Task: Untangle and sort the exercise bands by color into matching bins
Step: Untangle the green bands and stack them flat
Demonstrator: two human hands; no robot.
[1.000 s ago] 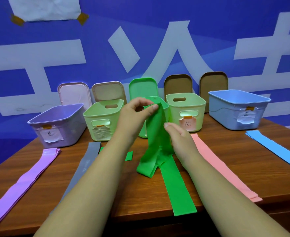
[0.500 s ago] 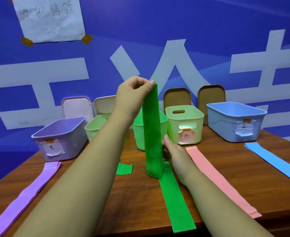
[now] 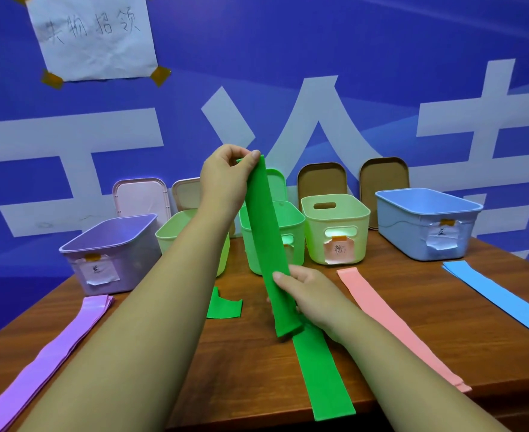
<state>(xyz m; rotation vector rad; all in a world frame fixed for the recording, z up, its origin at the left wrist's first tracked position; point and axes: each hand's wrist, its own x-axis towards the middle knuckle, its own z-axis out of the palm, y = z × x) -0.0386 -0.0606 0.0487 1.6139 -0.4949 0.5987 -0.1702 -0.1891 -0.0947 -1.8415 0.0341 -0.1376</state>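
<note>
1. Two hands hold one green band (image 3: 264, 238). The left hand (image 3: 226, 176) pinches its top end between thumb and curled fingers. The right hand (image 3: 308, 296) grips it low down, thumb across the front.
2. The band's long axis runs near upright, leaning a little so the top sits left of the bottom. Its folded lower end hangs at the table (image 3: 250, 375), over the far end of a second band (image 3: 325, 378) that lies flat and points toward the person. Whether the two touch I cannot tell.
3. The green bin (image 3: 296, 235) stands straight behind the held band, beyond both hands. Its open top is below the left hand and above the right.
4. The left hand looks nearer the opening. The drop probably means carrying the top end forward over the rim while the right hand feeds the lower end up.
5. Long and limp, the band could drape over the rim or drag the flat one along.
</note>
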